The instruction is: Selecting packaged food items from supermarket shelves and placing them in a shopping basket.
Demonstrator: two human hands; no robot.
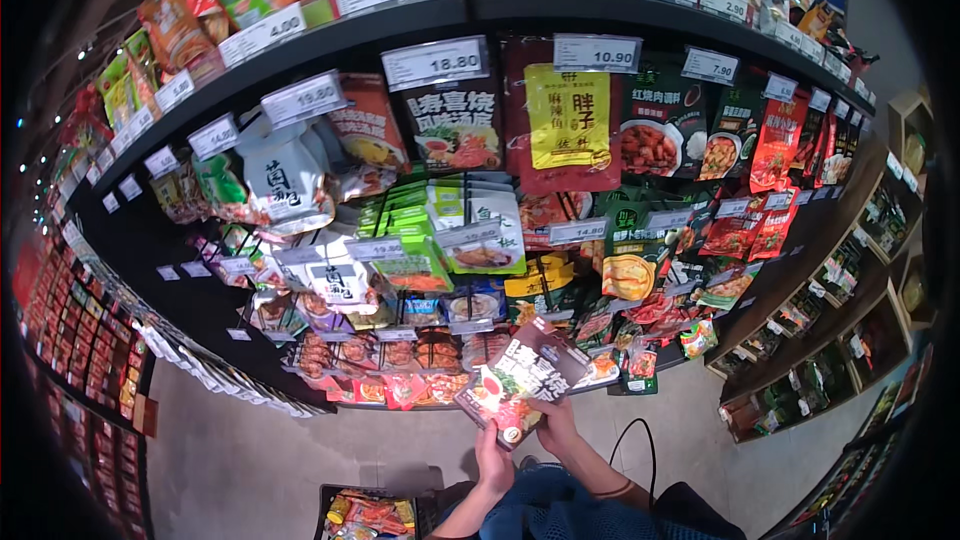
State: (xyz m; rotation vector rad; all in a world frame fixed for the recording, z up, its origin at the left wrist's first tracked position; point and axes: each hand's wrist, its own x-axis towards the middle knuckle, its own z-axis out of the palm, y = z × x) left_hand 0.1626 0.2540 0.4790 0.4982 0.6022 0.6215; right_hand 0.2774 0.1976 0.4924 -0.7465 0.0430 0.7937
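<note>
A dark food packet [525, 382] with a picture of food and large white writing is held up in front of the shelf, tilted, its printed face showing. My left hand [495, 461] grips its lower left edge, and my right hand [555, 424] holds its lower right edge. A similar dark packet [453, 127] hangs on the rack above, beneath a white price tag [435, 64]. Beside that one hangs a dark red packet with a yellow label [570, 120]. Green and white packets [480, 229] hang lower down.
A black shopping basket [322, 514] holding several colourful packets stands at the lower left, by my body. The black shelf board [480, 6] curves across above the hanging packets. Wooden display bins [810, 345] stand at right, and red goods fill shelves [82, 345] at left.
</note>
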